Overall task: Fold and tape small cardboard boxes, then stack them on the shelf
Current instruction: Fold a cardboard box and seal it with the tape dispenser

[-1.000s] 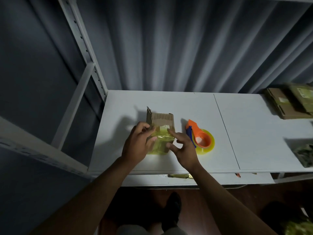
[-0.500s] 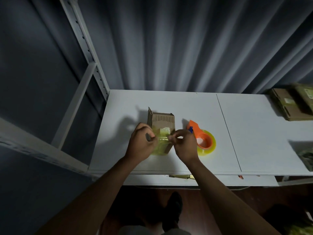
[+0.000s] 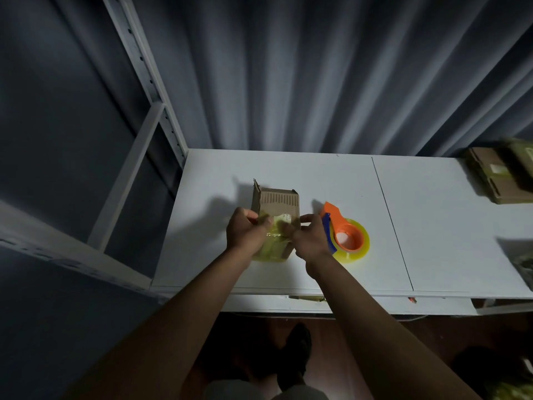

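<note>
A small brown cardboard box (image 3: pixel 278 202) lies on the white shelf board (image 3: pixel 317 174), its near half covered in yellowish tape. My left hand (image 3: pixel 248 233) grips the box's left side, thumb on top. My right hand (image 3: pixel 310 239) holds the right side, its fingertips pinching at the tape on the top face. An orange tape dispenser (image 3: pixel 344 232) with a yellowish roll and a blue blade guard sits on the board just right of my right hand.
Flat brown cardboard boxes (image 3: pixel 501 174) lie stacked at the board's far right. A dark crumpled thing (image 3: pixel 525 267) sits at the right edge. A white shelf upright (image 3: pixel 144 82) rises at the left, a grey curtain hangs behind.
Both hands have closed in on the box: the right hand's spread fingers curled in and now pinch at the tape on top. The box and the dispenser have stayed put.
</note>
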